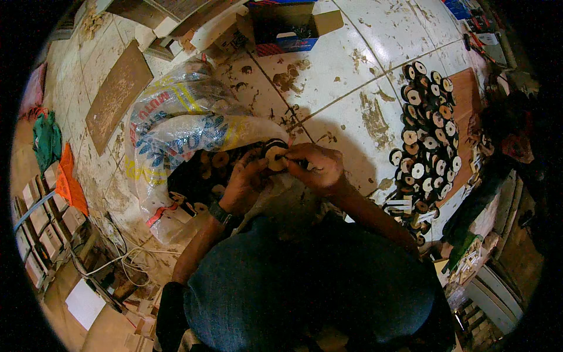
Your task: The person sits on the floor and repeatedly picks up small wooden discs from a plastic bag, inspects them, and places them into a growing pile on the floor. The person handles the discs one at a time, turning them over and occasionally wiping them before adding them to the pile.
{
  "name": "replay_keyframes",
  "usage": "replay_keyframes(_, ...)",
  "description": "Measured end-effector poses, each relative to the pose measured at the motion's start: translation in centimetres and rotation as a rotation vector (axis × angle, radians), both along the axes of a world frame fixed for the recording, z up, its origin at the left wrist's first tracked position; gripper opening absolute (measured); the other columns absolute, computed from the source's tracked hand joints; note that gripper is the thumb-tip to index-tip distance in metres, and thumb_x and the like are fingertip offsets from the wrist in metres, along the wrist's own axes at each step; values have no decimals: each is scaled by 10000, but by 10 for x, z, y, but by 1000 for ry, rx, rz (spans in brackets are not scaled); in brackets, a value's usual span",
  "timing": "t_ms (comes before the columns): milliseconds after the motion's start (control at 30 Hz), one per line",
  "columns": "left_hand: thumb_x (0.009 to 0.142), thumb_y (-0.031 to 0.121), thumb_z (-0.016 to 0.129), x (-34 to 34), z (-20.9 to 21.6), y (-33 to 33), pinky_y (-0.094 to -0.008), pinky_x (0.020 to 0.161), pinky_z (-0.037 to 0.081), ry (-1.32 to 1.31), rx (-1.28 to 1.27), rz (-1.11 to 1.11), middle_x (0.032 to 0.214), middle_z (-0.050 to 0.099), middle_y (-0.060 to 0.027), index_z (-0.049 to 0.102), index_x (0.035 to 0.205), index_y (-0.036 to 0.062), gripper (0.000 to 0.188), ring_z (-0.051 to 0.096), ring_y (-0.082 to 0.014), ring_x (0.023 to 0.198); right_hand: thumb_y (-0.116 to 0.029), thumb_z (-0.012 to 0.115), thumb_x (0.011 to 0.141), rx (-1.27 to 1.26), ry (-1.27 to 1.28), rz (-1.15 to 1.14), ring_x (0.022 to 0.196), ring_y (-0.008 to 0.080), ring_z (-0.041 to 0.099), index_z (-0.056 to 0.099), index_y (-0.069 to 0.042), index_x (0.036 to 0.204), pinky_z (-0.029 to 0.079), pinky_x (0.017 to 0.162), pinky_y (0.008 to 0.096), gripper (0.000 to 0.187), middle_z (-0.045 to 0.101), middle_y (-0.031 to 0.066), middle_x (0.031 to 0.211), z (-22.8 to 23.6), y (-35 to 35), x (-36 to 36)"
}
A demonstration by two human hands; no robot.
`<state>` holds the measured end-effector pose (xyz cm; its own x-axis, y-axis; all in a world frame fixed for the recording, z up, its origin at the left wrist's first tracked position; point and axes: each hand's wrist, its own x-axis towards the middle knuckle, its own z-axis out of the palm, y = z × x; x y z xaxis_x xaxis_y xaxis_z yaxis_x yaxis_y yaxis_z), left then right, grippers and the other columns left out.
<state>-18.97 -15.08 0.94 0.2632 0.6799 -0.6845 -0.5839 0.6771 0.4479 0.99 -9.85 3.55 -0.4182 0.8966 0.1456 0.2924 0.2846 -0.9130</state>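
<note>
My left hand (243, 180) grips a small wooden wheel (275, 155), a pale round disc with a dark rim, at the mouth of a woven plastic sack. My right hand (319, 167) is closed, its fingertips pinched against the disc's middle. Whatever sits between those fingertips is too small to make out. The sack (182, 111), white with coloured print, lies open on its side to the left. Inside it are several similar dark-rimmed wheels (220, 159), partly hidden by the sack and my left hand.
A large cluster of wheels (431, 139) covers the tiles at right, beside a brown board (467, 117). An open cardboard box (287, 44) with dark small pieces stands at the far side. Another flat board (119, 97) lies at left, and a white cable (132, 255) loops at lower left.
</note>
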Motion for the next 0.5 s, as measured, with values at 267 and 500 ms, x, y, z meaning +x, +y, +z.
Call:
replay_keyframes(267,888,201,620,5,3,7,-298,624,439,20,28,-20,1009,620,-66,450,1208,87,380,589,-172,817,-52,736,735,126,-194,54,771,250,683,647,-43,883,563,645,335,173,682,114,903,0,-2,4)
replay_keyframes(500,919,207,584,10,-1,17,-299,675,459,208,195,-223,1036,622,-60,433,1276,84,407,588,-170,877,-120,693,786,283,-210,-53,952,296,643,637,-55,1021,546,760,385,250,645,145,1081,-26,-7,1)
